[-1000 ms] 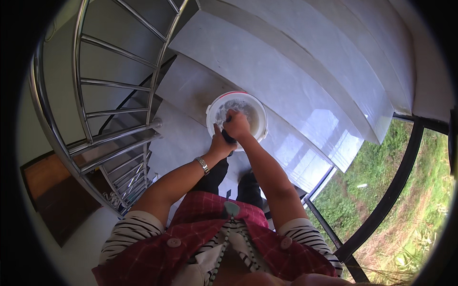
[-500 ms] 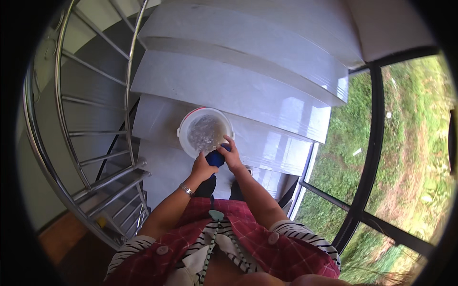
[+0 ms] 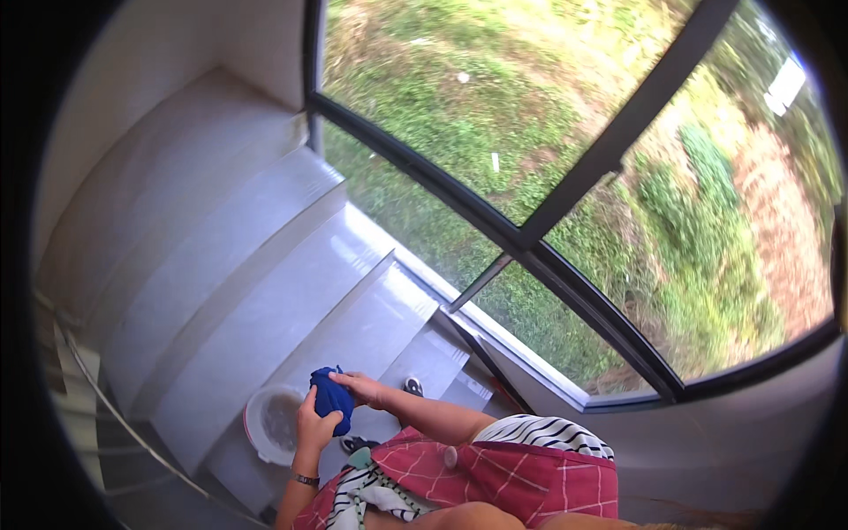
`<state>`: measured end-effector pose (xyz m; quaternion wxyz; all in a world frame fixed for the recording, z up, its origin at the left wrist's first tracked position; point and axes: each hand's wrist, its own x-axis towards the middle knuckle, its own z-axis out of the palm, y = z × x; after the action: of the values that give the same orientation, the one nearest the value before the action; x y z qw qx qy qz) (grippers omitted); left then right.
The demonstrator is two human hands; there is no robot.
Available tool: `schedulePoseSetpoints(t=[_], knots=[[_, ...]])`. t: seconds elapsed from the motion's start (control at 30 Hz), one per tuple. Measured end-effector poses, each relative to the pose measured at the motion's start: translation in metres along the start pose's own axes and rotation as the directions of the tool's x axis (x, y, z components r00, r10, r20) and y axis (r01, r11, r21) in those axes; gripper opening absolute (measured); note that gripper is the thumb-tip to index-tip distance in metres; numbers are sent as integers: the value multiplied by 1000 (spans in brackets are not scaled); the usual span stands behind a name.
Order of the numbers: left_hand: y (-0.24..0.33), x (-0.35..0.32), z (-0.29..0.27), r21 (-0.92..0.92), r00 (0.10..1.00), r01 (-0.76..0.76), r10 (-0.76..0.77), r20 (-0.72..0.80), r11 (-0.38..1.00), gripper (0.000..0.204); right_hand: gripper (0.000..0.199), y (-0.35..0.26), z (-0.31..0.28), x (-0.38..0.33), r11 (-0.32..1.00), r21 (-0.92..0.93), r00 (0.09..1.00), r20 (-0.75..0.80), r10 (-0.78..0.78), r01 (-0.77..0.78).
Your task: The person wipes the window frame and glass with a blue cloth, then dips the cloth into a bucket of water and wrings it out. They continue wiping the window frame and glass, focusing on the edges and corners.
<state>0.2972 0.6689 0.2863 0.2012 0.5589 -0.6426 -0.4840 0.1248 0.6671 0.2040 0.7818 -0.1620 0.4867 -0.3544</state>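
Observation:
Between my two hands is a bunched dark blue cloth (image 3: 330,399). My left hand (image 3: 313,424), with a metal watch on its wrist, grips the cloth from the near left side. At its far right side my right hand (image 3: 360,389) has its fingers closed on the same cloth. Just left of the cloth stands a white bucket (image 3: 256,424) with cloudy water in it. The bucket rests on a step, and part of its rim is hidden behind my left hand.
Pale tiled stairs (image 3: 256,309) climb toward the upper left. A large dark-framed window (image 3: 521,238) runs along the right, with grass and shrubs beyond. At the lower left is a metal railing (image 3: 115,402). My shoes (image 3: 412,386) are on the steps below my hands.
My view has swung to the right toward the window. The blue cloth and both hands have left the bucket's near rim and are now at its right side, with more of the cloth showing.

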Motion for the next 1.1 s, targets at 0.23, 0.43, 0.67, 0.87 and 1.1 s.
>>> schedulePoseSetpoints(t=[0.23, 0.43, 0.67, 0.87, 1.1], knots=[[96, 54, 71, -705, 977, 87, 80, 200, 704, 67, 10, -68, -136, -66, 889, 317, 942, -181, -284, 329], [138, 117, 132, -774, 999, -6, 35, 21, 633, 61, 14, -89, -243, -146, 869, 185, 821, -462, -335, 459], [201, 137, 183, -692, 984, 5, 119, 131, 722, 59, 50, -74, -275, -177, 862, -493, 720, -554, -417, 119], [248, 115, 216, -467, 773, 2, 295, 562, 884, 51, 83, -103, -244, -201, 728, -353, 696, -238, -678, 588], [319, 129, 214, -525, 438, -114, 517, 735, 843, 54, 57, -112, -252, -234, 520, -813, 605, -283, -745, 261]])
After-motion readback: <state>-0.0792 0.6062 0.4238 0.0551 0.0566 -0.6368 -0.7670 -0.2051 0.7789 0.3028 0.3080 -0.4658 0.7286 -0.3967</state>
